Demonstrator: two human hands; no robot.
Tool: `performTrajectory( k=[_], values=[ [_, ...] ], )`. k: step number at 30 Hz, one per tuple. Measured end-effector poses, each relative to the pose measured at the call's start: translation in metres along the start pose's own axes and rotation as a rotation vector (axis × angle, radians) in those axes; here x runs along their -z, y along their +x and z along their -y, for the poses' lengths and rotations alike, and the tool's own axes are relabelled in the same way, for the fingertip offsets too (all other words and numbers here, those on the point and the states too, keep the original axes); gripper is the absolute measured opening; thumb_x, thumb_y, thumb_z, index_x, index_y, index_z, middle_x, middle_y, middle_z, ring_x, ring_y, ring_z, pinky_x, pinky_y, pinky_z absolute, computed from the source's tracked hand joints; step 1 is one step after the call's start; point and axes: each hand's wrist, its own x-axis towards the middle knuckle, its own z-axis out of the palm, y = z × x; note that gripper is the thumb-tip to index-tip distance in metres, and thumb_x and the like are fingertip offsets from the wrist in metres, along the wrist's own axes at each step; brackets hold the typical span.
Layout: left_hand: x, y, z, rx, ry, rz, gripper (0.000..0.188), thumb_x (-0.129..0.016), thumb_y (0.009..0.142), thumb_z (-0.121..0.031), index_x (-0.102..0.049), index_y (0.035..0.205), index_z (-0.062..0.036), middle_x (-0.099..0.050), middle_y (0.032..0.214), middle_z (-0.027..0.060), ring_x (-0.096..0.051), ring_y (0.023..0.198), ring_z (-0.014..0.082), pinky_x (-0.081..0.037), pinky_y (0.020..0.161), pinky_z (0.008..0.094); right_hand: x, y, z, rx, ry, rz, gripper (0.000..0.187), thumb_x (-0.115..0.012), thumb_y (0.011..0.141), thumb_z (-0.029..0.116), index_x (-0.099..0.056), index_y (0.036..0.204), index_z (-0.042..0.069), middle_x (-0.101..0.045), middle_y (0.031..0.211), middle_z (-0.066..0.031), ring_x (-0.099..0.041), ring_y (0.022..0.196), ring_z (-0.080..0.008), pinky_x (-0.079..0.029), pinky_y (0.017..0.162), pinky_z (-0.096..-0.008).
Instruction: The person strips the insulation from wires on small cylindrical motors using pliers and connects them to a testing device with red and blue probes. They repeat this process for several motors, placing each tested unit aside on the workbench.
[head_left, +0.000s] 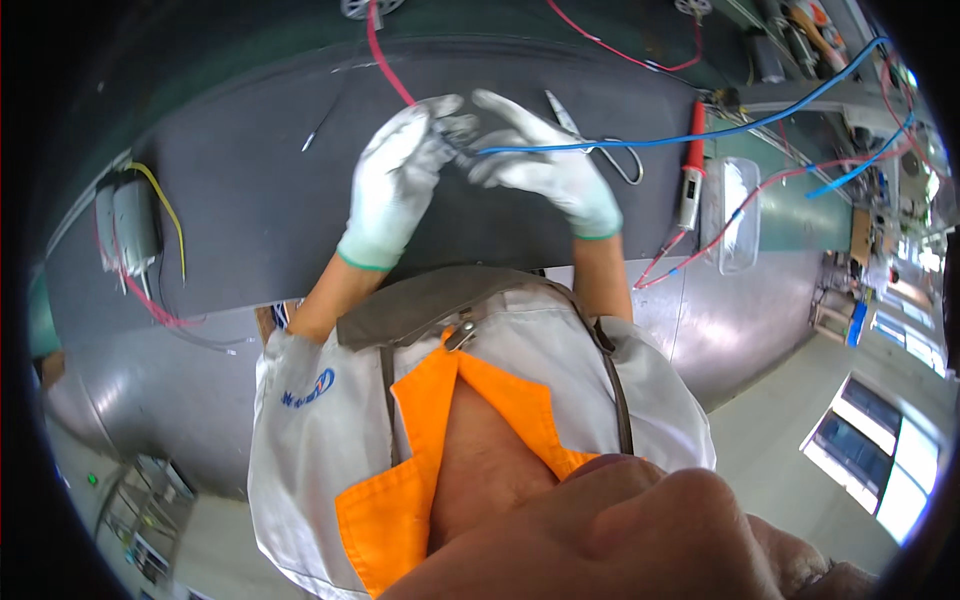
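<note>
Both my hands wear white gloves with green cuffs, held above the dark work mat [270,220]. My left hand [395,170] has its fingers curled together around a small dark metallic part [458,150], blurred and mostly hidden. A pink-red tube [385,65] runs from the far side down to these fingers. Close by on the right, my right hand [550,170] has its fingers bent but apart, with no object visible in their grip. A blue hose [680,138] passes across the right hand, its end between the two hands near the dark part.
Scissors [608,148] lie just beyond my right hand. Farther right are a red-and-silver pen-like tool [692,170] and a clear plastic tray [738,215]. At left sit grey cylinders [133,225] with pink wires and a yellow wire [168,200]. A thin dark lead [322,122] lies on the mat.
</note>
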Motion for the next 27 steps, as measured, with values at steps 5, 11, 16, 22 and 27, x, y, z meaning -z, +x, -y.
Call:
performTrajectory(
  k=[5,11,16,22,27],
  values=[
    [0.031,0.012,-0.019,-0.041,-0.037,0.163,0.038,-0.056,0.104,-0.024,-0.059,0.125,0.0072,-0.066,0.12,0.0177,-0.063,0.116,0.0361,-0.048,0.105,0.0508,0.129,-0.086,-0.019,-0.094,-1.734,-1.062,0.039,-0.068,0.091,0.024,-0.065,0.122,0.001,-0.071,0.108,-0.0222,-0.068,0.099,-0.0393,-0.055,0.083,-0.0457],
    [0.025,0.005,-0.025,-0.034,-0.096,0.209,0.039,-0.058,0.102,-0.02,-0.059,0.129,0.0081,-0.064,0.129,0.0226,-0.063,0.12,0.0338,-0.047,0.108,0.0482,0.194,-0.144,-0.063,-0.377,-1.391,-1.24,0.044,-0.062,0.098,0.031,-0.065,0.129,0.001,-0.073,0.097,-0.024,-0.072,0.088,-0.0389,-0.053,0.084,-0.0493],
    [0.024,-0.004,-0.036,-0.07,-0.092,0.211,0.04,-0.057,0.102,-0.022,-0.06,0.13,0.0062,-0.061,0.136,0.0236,-0.059,0.127,0.0342,-0.045,0.11,0.0495,0.095,-0.05,0.008,-0.15,-0.427,-0.892,0.046,-0.073,0.093,0.018,-0.065,0.136,0.004,-0.071,0.102,-0.0047,-0.063,0.073,-0.0052,-0.052,0.057,-0.0213],
    [0.028,-0.006,-0.045,-0.158,-0.042,0.18,0.038,-0.057,0.102,-0.026,-0.061,0.127,0.0022,-0.059,0.136,0.0234,-0.056,0.129,0.0404,-0.042,0.111,0.0587,0.073,0.045,0.012,-0.103,-0.229,-0.296,0.05,-0.072,0.089,0.008,-0.061,0.137,-0.002,-0.071,0.111,-0.0108,-0.065,0.079,-0.0108,-0.055,0.069,-0.0256],
    [0.036,-0.009,-0.046,-0.148,-0.044,0.142,0.039,-0.056,0.103,-0.025,-0.06,0.129,0.0046,-0.061,0.134,0.0234,-0.058,0.127,0.0376,-0.044,0.109,0.0548,0.068,0.085,-0.007,-0.206,-0.288,-0.222,0.042,-0.07,0.087,0.003,-0.067,0.129,-0.001,-0.073,0.106,-0.0104,-0.067,0.082,-0.0114,-0.058,0.07,-0.0268]
  ],
)
